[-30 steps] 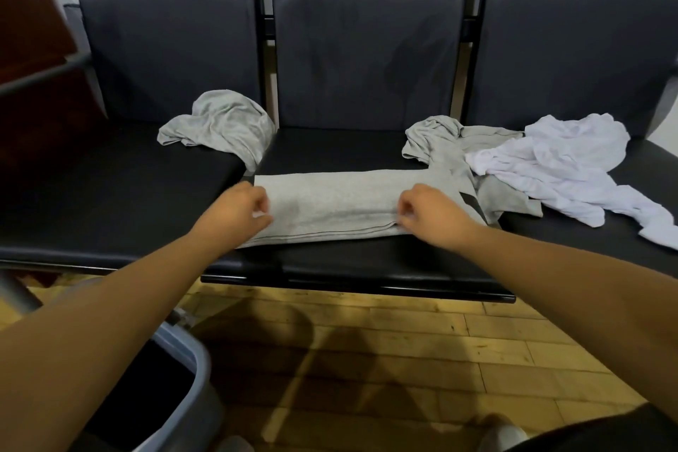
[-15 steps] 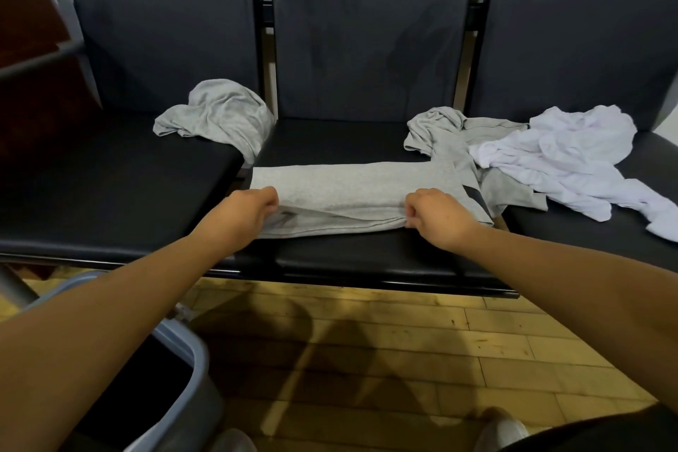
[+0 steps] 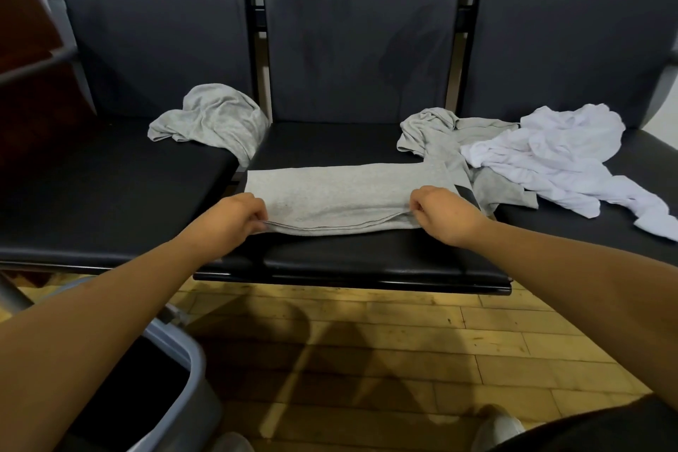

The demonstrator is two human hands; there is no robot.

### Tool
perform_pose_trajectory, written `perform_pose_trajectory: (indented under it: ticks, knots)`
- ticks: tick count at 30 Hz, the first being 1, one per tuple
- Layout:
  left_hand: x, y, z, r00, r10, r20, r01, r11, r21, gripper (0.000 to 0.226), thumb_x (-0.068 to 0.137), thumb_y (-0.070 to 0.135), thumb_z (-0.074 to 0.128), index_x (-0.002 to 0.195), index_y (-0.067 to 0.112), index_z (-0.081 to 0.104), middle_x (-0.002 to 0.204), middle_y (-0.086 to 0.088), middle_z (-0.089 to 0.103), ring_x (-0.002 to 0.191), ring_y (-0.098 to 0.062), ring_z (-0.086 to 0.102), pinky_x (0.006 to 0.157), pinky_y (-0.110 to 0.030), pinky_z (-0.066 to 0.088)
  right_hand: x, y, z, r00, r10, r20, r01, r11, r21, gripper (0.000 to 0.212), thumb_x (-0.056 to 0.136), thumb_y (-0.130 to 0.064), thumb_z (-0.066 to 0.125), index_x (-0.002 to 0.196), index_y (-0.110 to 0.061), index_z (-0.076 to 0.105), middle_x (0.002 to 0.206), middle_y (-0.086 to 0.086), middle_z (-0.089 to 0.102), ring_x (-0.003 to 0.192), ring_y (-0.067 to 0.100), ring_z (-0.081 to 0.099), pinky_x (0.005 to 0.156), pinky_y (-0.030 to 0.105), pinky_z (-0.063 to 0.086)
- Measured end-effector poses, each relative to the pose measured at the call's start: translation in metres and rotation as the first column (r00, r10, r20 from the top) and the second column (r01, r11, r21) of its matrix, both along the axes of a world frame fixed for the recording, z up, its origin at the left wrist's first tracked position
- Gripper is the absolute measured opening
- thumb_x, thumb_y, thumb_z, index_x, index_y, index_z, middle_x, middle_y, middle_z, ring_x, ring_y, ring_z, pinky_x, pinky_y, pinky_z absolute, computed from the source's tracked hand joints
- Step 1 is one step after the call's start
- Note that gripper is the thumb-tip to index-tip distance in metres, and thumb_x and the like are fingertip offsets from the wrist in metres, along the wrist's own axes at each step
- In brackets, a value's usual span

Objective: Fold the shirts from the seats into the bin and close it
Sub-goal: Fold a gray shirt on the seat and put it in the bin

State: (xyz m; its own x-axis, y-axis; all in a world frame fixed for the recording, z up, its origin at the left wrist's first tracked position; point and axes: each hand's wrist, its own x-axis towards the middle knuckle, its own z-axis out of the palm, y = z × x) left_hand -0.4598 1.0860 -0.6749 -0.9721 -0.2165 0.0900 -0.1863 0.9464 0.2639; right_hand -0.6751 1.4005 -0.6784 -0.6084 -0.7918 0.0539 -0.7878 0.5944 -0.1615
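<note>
Grey shirt (image 3: pixel 341 194), part-folded at the seat (image 3: pixel 348 257)'s front edge: my left hand (image 3: pixel 234 216) and right hand (image 3: pixel 442 213) pinch its near hem. Next, I reckon, fold it over.

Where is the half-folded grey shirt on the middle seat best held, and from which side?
Probably the near edge of the half-folded grey shirt, one pinch at each end, coming from the front. It lies flat as a wide strip, so end grips should keep it taut. The left hand and right hand pinch there now.
</note>
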Motion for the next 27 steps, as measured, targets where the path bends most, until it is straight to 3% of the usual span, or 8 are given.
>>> perform_pose_trajectory:
  ticks: [4,6,8,10,14,19,23,27]
  knots:
    - [0.009,-0.002,0.01,0.995,-0.007,0.1,-0.002,0.996,0.094,0.012,0.09,0.022,0.073,0.082,0.025,0.064,0.092,0.003,0.063,0.083,-0.009,0.058,0.069,-0.013,0.04,0.005,0.008,0.011,0.998,0.025,-0.066,-0.027,0.999,-0.034,0.004,0.093,-0.017,0.048,0.089,-0.018,0.049,0.089,0.0,0.053,0.08,0.02,0.05,0.07,0.032,0.034]
    - [0.01,0.001,0.007,0.984,0.009,0.179,-0.038,0.987,0.156,0.012,0.092,0.031,0.07,0.085,0.024,0.065,0.089,0.004,0.063,0.082,-0.011,0.058,0.069,-0.019,0.043,0.007,0.01,0.01,0.993,0.073,-0.096,-0.061,0.991,0.123,0.004,0.089,-0.023,0.051,0.086,-0.021,0.051,0.089,-0.003,0.05,0.082,0.018,0.048,0.075,0.032,0.033]
    - [0.003,0.004,0.003,0.988,0.142,0.061,-0.15,0.973,0.175,0.024,0.095,0.039,0.065,0.094,0.015,0.065,0.096,-0.003,0.061,0.089,-0.02,0.058,0.076,-0.031,0.047,0.007,0.009,0.007,0.995,0.047,-0.086,-0.032,0.985,0.169,0.011,0.089,-0.031,0.052,0.085,-0.022,0.056,0.092,-0.003,0.049,0.085,0.018,0.049,0.08,0.033,0.036]
    - [-0.01,0.003,-0.003,0.918,0.393,-0.059,-0.379,0.91,0.17,0.042,0.095,0.044,0.063,0.111,0.005,0.059,0.116,-0.016,0.056,0.108,-0.033,0.054,0.093,-0.042,0.046,0.008,0.002,0.005,0.998,-0.026,-0.065,0.029,0.998,0.053,0.021,0.092,-0.036,0.05,0.09,-0.019,0.06,0.096,0.0,0.051,0.091,0.021,0.052,0.082,0.034,0.039]
    - [-0.026,0.003,-0.007,0.766,0.601,0.229,-0.642,0.732,0.226,0.09,0.083,0.062,0.069,0.136,-0.006,0.041,0.137,-0.027,0.047,0.123,-0.041,0.051,0.1,-0.048,0.047,0.018,-0.022,-0.002,0.987,-0.155,0.053,0.161,0.977,-0.138,0.042,0.099,-0.037,0.047,0.128,-0.008,0.052,0.125,0.012,0.049,0.114,0.029,0.05,0.098,0.042,0.044]
    - [-0.036,0.007,-0.002,0.805,0.534,0.258,-0.593,0.705,0.389,0.047,0.084,0.031,0.08,0.109,-0.005,0.063,0.108,-0.016,0.063,0.094,-0.028,0.06,0.08,-0.036,0.048,0.025,-0.036,-0.023,0.985,-0.125,0.117,0.117,0.99,0.078,0.064,0.101,-0.056,0.034,0.152,-0.017,0.029,0.159,0.015,0.025,0.147,0.031,0.025,0.12,0.045,0.022]
    - [-0.027,-0.004,0.011,0.761,0.559,0.329,-0.515,0.213,0.831,0.021,0.087,0.01,0.071,0.106,0.005,0.064,0.097,-0.009,0.069,0.081,-0.023,0.065,0.066,-0.033,0.053,0.019,-0.04,-0.033,0.986,-0.142,0.082,0.125,0.974,0.191,0.068,0.097,-0.067,0.02,0.158,-0.035,0.014,0.167,0.004,-0.005,0.154,0.026,-0.008,0.121,0.055,-0.006]
    - [-0.003,-0.007,0.03,0.823,0.433,0.367,-0.299,-0.219,0.929,0.01,0.09,0.008,0.052,0.096,0.009,0.06,0.075,-0.006,0.066,0.066,-0.018,0.063,0.046,-0.021,0.05,0.032,-0.059,-0.034,0.983,-0.11,0.148,0.083,0.98,0.178,0.067,0.097,-0.068,0.02,0.157,-0.041,0.01,0.167,0.0,-0.008,0.153,0.025,-0.011,0.121,0.054,-0.008]
